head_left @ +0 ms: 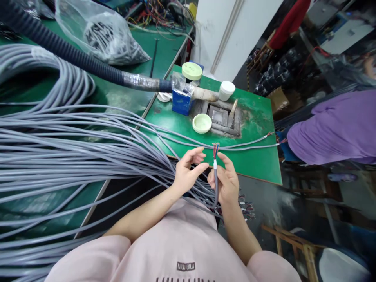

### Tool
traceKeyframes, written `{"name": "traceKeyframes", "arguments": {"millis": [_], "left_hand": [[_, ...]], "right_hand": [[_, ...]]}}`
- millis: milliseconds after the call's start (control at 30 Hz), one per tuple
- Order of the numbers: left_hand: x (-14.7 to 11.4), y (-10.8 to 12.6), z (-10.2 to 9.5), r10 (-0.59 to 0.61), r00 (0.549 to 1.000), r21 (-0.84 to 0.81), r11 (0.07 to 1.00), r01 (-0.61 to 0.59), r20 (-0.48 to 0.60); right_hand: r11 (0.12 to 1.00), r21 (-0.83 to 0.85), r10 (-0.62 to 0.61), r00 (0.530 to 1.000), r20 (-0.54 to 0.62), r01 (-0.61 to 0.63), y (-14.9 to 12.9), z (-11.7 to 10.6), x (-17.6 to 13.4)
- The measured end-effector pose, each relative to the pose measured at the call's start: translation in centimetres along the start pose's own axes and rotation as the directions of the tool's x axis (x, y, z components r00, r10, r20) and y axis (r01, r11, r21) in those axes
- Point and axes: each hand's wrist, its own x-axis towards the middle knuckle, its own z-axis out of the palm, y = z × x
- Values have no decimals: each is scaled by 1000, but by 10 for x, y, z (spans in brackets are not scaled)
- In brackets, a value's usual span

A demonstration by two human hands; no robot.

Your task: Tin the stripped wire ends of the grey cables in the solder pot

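Observation:
My right hand (226, 180) holds a grey cable (216, 182) upright near its end, the index finger raised beside the wires. Above a white band (215, 164) on the cable, several thin coloured wires (216, 149), red and blue among them, stick up in a small bundle. To the left of these wires is my left hand (189, 170), empty, its thumb stretched out and its fingers apart and slightly bent. Two more grey cables (246, 147) lie across the green table (258, 164) behind, with bared wire ends at the right.
Many long grey cables (73, 156) run in from the left. A solder pot (219, 117) is set in the table, a pale green dish (202, 123) in front and a white tub (226, 90) behind. A black hose (96, 70) rests on a blue box (180, 102). A person in purple (335, 125) is at right.

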Motion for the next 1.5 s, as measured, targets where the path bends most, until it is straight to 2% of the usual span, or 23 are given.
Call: {"name": "traceKeyframes", "arguments": {"millis": [67,133,167,233,300,367,467,567,633,700,833,967,1100,1167,1233,1300,1367,1433,1500], "left_hand": [[-2,0,3,-221,966,-147,960,239,132],[-3,2,4,-344,892,-222,883,413,292],[-3,3,3,-383,859,-249,844,475,338],[-2,5,0,-437,816,-284,784,552,380],[0,6,-3,-465,780,-283,749,599,420],[1,7,-6,-483,709,-248,708,661,514],[-1,7,-7,-496,587,-211,621,755,640],[-5,6,-8,-480,532,-186,595,782,697],[-8,4,-8,-472,516,-179,590,787,715],[-10,2,-9,-477,509,-198,560,804,716],[-14,-1,-11,-487,517,-265,495,828,704],[-17,-3,-11,-488,525,-295,472,831,697],[-18,-4,-11,-491,579,-335,498,800,651],[-20,-6,-12,-484,583,-341,499,797,653],[-22,-9,-12,-481,581,-357,480,801,657],[-23,-11,-11,-489,584,-382,455,804,648],[-22,-13,-10,-490,584,-392,443,806,647],[-22,-13,-9,-482,577,-386,441,810,660],[-22,-12,-8,-475,566,-377,437,816,674]], "right_hand": [[1000,-21,-2,999,-35,1,1,2,-2],[998,-64,15,999,-49,-18,1,1,-3],[994,-104,33,999,-27,-35,0,-2,-3],[974,-225,50,998,37,-40,-6,-13,1],[931,-365,22,997,80,8,-16,-27,9],[887,-455,-26,992,126,81,-26,-39,20],[890,-439,17,956,294,119,-34,-44,34],[953,-295,51,929,366,64,-33,-34,41],[982,-175,-5,944,331,67,-29,-25,42],[987,-99,-94,961,261,123,-25,-19,42],[965,-116,-227,970,90,237,-20,-13,40],[964,-114,-241,971,5,240,-18,-8,39],[980,35,-196,980,-32,197,-21,-10,50],[972,101,-200,972,-124,213,-27,-18,59],[968,92,-211,956,-206,233,-33,-28,65],[985,21,-167,975,-148,172,-35,-36,66],[996,-83,-38,998,48,41,-34,-38,62],[982,-182,94,970,224,-53,-29,-36,57],[976,-210,116,954,277,-58,-24,-30,53]]}}
